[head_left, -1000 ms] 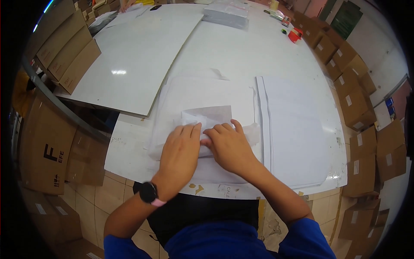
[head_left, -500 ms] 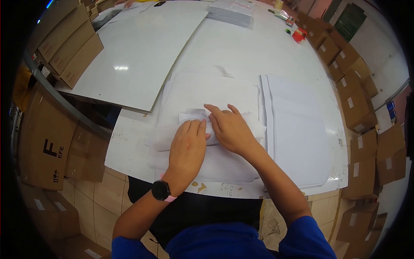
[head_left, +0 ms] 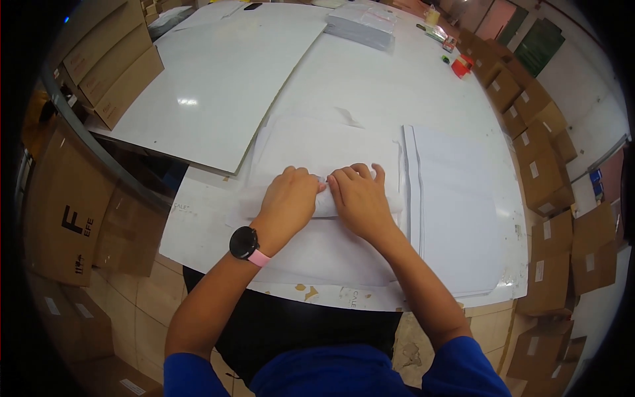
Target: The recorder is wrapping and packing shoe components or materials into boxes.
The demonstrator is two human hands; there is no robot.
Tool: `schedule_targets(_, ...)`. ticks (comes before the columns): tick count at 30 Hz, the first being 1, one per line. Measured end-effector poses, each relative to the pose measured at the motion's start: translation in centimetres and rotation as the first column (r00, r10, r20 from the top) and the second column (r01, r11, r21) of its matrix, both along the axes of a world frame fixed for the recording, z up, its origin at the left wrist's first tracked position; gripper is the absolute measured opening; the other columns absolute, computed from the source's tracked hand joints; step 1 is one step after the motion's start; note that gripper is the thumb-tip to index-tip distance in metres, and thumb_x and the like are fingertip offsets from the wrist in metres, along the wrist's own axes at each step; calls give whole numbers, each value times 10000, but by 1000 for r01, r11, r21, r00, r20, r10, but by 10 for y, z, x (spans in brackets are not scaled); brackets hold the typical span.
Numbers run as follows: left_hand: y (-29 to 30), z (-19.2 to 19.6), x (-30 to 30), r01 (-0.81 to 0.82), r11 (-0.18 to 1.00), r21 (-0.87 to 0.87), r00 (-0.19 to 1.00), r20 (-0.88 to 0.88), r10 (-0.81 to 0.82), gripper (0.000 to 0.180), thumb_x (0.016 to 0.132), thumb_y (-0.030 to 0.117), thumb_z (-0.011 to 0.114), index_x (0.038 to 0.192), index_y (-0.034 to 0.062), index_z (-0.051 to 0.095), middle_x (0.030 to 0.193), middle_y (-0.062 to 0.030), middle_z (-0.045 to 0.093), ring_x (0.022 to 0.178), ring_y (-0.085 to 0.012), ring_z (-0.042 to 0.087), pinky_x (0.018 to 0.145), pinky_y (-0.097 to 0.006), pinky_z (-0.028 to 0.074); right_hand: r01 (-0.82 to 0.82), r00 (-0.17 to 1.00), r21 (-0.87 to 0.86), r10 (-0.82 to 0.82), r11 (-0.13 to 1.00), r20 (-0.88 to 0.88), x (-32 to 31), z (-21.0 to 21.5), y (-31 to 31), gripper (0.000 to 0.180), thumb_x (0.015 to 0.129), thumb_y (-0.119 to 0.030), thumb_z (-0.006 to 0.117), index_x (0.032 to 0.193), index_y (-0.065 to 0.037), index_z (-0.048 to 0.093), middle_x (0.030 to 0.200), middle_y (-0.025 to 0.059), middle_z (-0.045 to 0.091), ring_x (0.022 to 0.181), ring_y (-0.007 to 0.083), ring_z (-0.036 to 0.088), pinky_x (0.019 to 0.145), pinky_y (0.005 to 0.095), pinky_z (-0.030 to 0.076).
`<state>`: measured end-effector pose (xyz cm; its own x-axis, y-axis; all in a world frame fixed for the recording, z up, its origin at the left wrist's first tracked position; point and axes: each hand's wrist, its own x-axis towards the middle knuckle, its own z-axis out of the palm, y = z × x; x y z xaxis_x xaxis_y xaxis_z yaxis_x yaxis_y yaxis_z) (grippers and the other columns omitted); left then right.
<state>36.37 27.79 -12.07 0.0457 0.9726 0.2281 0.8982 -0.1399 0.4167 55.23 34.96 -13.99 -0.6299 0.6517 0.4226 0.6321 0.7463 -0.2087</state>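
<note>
1. Head view: folded white wrapping (head_left: 360, 202) is pressed flat beneath both hands, on a larger white sheet (head_left: 324, 149) spread over the table (head_left: 370, 73), near its front edge.
2. Left hand (head_left: 291, 198) is laid palm down, its fingers (head_left: 294, 175) curled over the bundle's upper edge; nothing is gripped, only pressed. A black watch on a pink strap (head_left: 246, 243) is worn on that wrist.
3. Right hand (head_left: 357, 198) is set touching the left, fingers (head_left: 360, 172) bent over the same edge, likewise pressing rather than grasping.
4. Progress, as judged: one fold or roll appears made, with much of the sheet beyond the hands not yet taken up.
5. Stacked white sheets (head_left: 456, 205) are seen just beside the right hand, and a white board (head_left: 218, 79) lies to the left; cardboard boxes (head_left: 66, 212) surround the table.
</note>
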Motion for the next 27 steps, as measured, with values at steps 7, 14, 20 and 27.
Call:
schedule_targets(7, -14, -3, 25, -59, 974, 221, 988, -127, 89, 323, 1139, 144, 673, 1406, -24, 740, 1279, -155, 805, 1255, -358, 711, 1273, -567, 465, 47, 992, -23, -44, 999, 118, -16, 5, 21, 237, 1185, -206, 591, 1151, -64, 777, 1198, 100, 770, 1227, 352, 682, 1208, 752, 377)
schedule_targets(14, 28, -15, -16, 36, 993, 112, 999, -28, -33, 175, 1088, 100, 659, 1068, 35, 821, 1008, -223, 813, 1017, -445, 765, 1003, -562, 581, -118, 930, 107, 148, 987, -336, -2, 5, -8, 527, 975, -75, 795, 1471, -14, 630, 1371, 170, 721, 1329, 393, 647, 1303, 674, 359)
schedule_targets(20, 37, 9, -4, -63, 843, 533, 998, 21, 62, 216, 1064, 32, 659, 1196, 32, 830, 1164, -188, 823, 1067, -422, 770, 1019, -556, 597, -127, 985, 16, 128, 992, -117, 1, -5, -17, 736, 976, -204, 805, 1620, -3, 510, 1595, 209, 605, 1575, 378, 524, 1386, 639, 284)
schedule_targets(27, -42, -7, 36, -198, 953, 228, 731, 682, -11, 251, 1100, -8, 674, 1335, -8, 762, 1245, -143, 828, 1240, -276, 763, 1104, -425, 583, -143, 989, -66, 145, 988, 34, -23, 8, 48, 744, 864, -251, 914, 1528, -46, 647, 1465, 153, 713, 1352, 324, 685, 1232, 537, 446)
